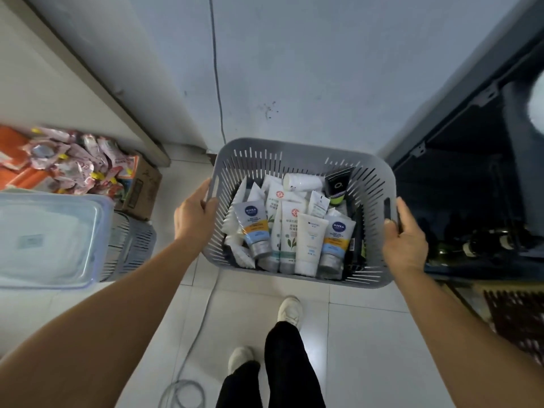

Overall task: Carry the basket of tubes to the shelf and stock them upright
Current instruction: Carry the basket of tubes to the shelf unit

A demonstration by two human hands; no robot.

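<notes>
While both hands hold basket [303,154] | shelf [459,184] contents dark, unreadable

One head-worn wide-angle view looks steeply down and forward from the person's own height, with both arms reaching in from the lower corners, the basket [303,160] close at centre, the floor [368,334] and shoes below, and a wall [294,69] filling the top

Dim, cool light; glare on the floor tiles [312,328], dark shelf [471,201] at right, wide-angle bending at edges
</notes>
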